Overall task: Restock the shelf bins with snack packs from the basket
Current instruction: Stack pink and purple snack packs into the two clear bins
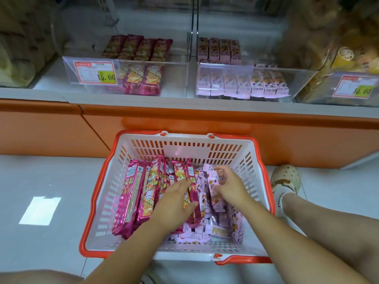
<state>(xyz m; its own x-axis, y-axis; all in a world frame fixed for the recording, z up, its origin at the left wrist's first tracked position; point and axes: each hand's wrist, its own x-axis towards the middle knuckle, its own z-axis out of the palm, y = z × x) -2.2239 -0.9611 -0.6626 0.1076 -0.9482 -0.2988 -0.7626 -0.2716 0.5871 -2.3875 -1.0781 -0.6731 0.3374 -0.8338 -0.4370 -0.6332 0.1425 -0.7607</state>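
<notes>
reaching into the basket (205, 149), the left hand (176, 199) lies flat, fingers straight, on the magenta packs (133, 193). the right hand (229, 187) curls its fingers around pale pink packs (216, 198).

white slatted plastic basket with orange rim (184, 148) on pale tiled floor, in front of orange shelf base (184, 119). long magenta foil snack packs (131, 193) stacked in its left half, small pale pink snack packs (205, 234) loose in its right half. left hand (174, 203) lies flat on the magenta packs, fingers straight. right hand (229, 185) has its fingers curled round pale pink packs. above: left clear plastic bin (174, 78) holds magenta packs, right clear plastic bin (297, 78) holds pink ones.
</notes>
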